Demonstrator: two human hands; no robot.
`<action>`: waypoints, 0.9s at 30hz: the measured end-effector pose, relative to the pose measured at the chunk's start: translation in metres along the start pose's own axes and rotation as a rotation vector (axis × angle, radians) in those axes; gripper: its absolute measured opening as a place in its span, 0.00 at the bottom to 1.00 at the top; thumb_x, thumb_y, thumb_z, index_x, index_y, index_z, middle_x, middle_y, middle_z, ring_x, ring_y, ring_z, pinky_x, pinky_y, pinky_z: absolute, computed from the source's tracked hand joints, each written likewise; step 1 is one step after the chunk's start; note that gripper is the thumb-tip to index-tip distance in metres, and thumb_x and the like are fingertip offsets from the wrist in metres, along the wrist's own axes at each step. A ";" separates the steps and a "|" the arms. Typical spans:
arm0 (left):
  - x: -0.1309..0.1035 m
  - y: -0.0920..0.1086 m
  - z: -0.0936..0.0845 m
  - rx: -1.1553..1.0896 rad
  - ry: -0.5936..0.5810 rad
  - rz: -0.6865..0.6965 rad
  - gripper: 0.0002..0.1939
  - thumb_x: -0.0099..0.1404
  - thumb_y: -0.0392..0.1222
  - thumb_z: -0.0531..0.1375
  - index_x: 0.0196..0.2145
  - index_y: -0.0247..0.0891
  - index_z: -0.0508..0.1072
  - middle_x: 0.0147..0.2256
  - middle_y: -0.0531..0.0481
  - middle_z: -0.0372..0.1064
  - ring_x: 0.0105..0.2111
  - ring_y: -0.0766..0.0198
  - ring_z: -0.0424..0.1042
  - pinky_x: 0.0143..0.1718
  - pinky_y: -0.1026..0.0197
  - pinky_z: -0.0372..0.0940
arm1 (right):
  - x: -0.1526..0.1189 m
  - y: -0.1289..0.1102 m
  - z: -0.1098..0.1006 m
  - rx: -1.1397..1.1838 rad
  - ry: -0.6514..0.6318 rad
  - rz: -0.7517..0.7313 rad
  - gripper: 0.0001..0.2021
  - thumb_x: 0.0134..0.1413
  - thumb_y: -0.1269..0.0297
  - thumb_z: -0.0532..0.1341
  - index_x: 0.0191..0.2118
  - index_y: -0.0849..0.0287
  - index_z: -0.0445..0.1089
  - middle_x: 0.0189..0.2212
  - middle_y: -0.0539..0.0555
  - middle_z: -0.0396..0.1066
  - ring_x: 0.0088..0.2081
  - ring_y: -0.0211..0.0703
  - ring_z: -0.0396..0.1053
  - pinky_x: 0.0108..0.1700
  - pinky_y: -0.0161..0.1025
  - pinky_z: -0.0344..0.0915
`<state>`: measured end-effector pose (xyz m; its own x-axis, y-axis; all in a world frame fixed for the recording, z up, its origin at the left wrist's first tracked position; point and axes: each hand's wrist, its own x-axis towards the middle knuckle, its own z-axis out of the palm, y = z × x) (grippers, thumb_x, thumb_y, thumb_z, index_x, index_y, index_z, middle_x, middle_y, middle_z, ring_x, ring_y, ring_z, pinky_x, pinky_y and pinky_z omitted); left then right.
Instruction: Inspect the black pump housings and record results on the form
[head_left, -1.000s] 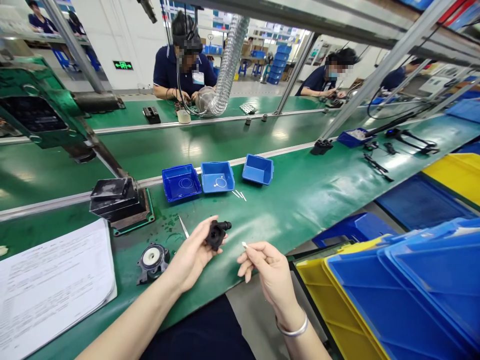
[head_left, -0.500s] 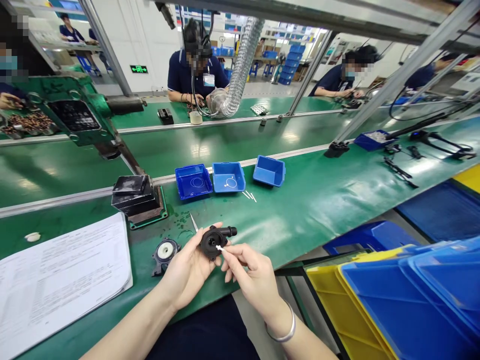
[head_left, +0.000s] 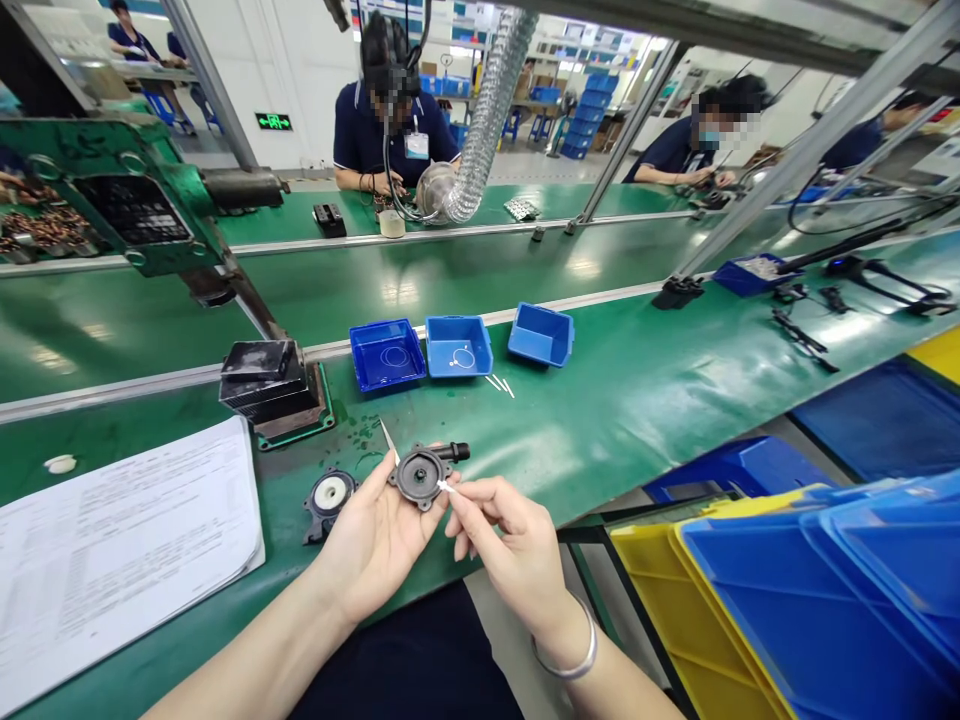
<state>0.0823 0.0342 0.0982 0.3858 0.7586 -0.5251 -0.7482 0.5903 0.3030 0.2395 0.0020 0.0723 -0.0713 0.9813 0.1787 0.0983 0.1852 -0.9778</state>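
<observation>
— Where's the black housing (head_left: 417, 472)?
— Above the near edge of the green bench (head_left: 600, 430), cradled in the left hand (head_left: 379, 545), open face up, spout (head_left: 457, 452) pointing right

— Why that way up?
— Probably to keep the recess in sight and within reach: the right hand (head_left: 517, 550) pinches a small white piece (head_left: 445, 487) between thumb and forefinger, its tip at the housing's rim; whether the two touch, I can't tell

— And the pose?
— Left palm turned up, thumb along the side; the right wrist, wearing a bangle (head_left: 589, 650), angles in from the right, its other fingers loosely curled

— Around them?
— A pointed metal tool (head_left: 386, 437) just beyond the left hand, a second black part (head_left: 324, 512) beside it, then three blue trays (head_left: 457, 335), likely lined up for easy reach, with thin white sticks (head_left: 508, 388) in front
</observation>
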 end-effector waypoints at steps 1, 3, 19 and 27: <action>0.000 0.000 0.000 -0.009 -0.001 -0.002 0.22 0.73 0.43 0.49 0.58 0.25 0.62 0.49 0.31 0.70 0.49 0.52 0.73 0.47 0.55 0.71 | 0.000 -0.001 0.000 -0.002 0.001 -0.001 0.06 0.64 0.64 0.59 0.40 0.61 0.71 0.25 0.49 0.71 0.20 0.33 0.69 0.24 0.32 0.68; 0.000 0.000 -0.001 -0.017 -0.004 -0.010 0.22 0.73 0.43 0.49 0.58 0.25 0.63 0.49 0.31 0.70 0.49 0.52 0.73 0.47 0.55 0.72 | 0.001 -0.001 -0.001 -0.011 0.001 0.000 0.06 0.64 0.64 0.59 0.40 0.61 0.71 0.25 0.50 0.71 0.20 0.34 0.69 0.24 0.32 0.68; -0.002 -0.012 -0.004 0.341 -0.123 0.244 0.19 0.72 0.48 0.52 0.57 0.38 0.68 0.53 0.42 0.68 0.54 0.53 0.66 0.47 0.57 0.68 | 0.006 0.001 0.000 -0.152 -0.049 -0.033 0.09 0.66 0.63 0.57 0.37 0.60 0.70 0.22 0.48 0.70 0.19 0.33 0.68 0.25 0.32 0.67; -0.003 -0.017 -0.010 0.533 -0.096 0.381 0.20 0.70 0.50 0.56 0.57 0.42 0.69 0.55 0.43 0.67 0.54 0.53 0.66 0.54 0.55 0.64 | 0.009 -0.005 -0.003 -0.261 -0.116 -0.061 0.10 0.68 0.65 0.54 0.32 0.58 0.66 0.22 0.46 0.69 0.19 0.32 0.68 0.29 0.32 0.67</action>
<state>0.0884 0.0190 0.0872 0.2121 0.9479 -0.2377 -0.4816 0.3131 0.8186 0.2416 0.0099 0.0796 -0.1965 0.9582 0.2079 0.3411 0.2656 -0.9017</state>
